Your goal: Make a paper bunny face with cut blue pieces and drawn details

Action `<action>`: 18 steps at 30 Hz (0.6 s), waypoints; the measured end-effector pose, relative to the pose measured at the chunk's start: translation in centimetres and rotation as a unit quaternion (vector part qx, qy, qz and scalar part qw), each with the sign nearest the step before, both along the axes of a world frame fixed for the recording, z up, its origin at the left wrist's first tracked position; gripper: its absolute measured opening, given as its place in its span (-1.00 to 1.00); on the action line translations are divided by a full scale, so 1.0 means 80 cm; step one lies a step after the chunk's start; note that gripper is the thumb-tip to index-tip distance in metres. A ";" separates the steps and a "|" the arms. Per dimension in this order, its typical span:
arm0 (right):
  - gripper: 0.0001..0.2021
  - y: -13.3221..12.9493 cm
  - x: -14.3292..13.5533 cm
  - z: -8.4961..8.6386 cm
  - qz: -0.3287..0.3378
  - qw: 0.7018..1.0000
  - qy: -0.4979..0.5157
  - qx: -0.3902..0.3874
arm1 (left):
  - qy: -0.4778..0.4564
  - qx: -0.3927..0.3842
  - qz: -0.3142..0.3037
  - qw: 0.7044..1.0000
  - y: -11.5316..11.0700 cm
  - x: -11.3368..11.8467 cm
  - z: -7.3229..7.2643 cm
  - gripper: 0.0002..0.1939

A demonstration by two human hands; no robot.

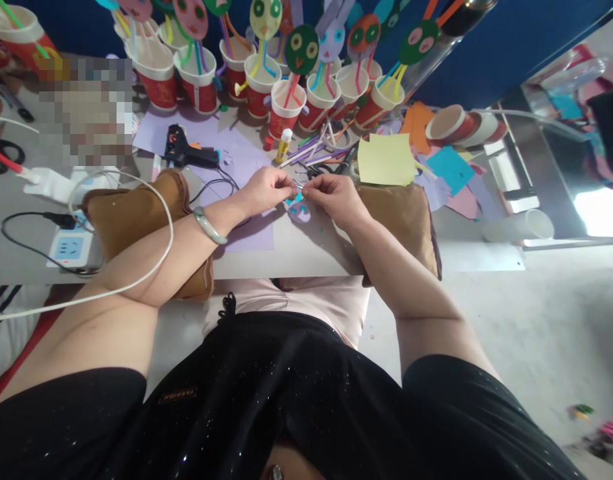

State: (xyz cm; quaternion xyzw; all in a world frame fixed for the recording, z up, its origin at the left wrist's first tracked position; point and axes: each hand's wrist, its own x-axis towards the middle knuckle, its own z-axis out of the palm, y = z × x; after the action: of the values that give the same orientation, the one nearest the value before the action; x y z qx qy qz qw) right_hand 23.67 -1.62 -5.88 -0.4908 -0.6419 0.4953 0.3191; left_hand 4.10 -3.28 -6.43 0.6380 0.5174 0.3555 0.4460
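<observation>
My left hand [267, 190], with a jade-coloured bangle on its wrist, is closed in a pinch. Facing it, my right hand [336, 199] pinches too, its fingertips almost meeting those of the left. A small thin thing [298, 186] shows between the fingertips, too small to name. Just below them lies a round purple paper face [300, 213] with blue eyes, and a bit of bright blue shows above it under my fingers. Behind my hands stand a yellow glue stick [284, 145] with its red cap off, and a heap of colored sticks [316, 155].
Red-and-white paper cups [285, 113] holding paper-faced figures line the back. A black glue gun [189, 150] lies on purple paper at left. Brown cushions [129, 210] lie under both forearms. Yellow paper squares [385, 160] are at right. A white cable [169, 233] loops over my left arm.
</observation>
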 end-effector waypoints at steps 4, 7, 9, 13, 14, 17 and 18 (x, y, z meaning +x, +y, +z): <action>-0.82 -0.005 -0.001 0.002 -0.001 1.000 -0.003 -0.008 | 0.008 -0.002 -0.017 1.000 0.001 0.000 -0.004 -0.91; -0.81 -0.006 0.004 0.003 0.003 1.000 -0.028 -0.005 | 0.007 -0.009 -0.032 0.999 0.004 -0.001 -0.006 -0.85; -0.80 -0.005 0.011 0.003 0.000 0.999 -0.042 -0.002 | 0.022 -0.004 -0.034 0.999 0.006 -0.002 -0.007 -0.78; -0.77 0.002 0.027 0.001 0.034 0.996 -0.076 -0.043 | 0.132 0.091 -0.009 0.987 0.003 -0.006 -0.001 -0.77; -0.76 0.003 0.031 0.001 0.053 0.993 -0.083 -0.060 | 0.164 0.117 -0.011 0.979 0.001 -0.007 0.001 -0.80; -0.76 0.006 0.036 0.000 0.092 0.985 -0.101 -0.105 | 0.239 0.156 -0.068 0.956 -0.005 -0.010 0.008 -0.82; -0.76 0.006 0.037 0.000 0.097 0.982 -0.109 -0.119 | 0.262 0.159 -0.101 0.947 -0.007 -0.011 0.010 -0.81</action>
State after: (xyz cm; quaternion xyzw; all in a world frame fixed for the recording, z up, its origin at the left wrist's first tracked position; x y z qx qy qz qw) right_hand 26.62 -1.12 -5.86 -0.5115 -0.6540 0.5403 0.1369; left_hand 3.22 -3.84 -5.60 0.8203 0.4853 0.2070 0.2210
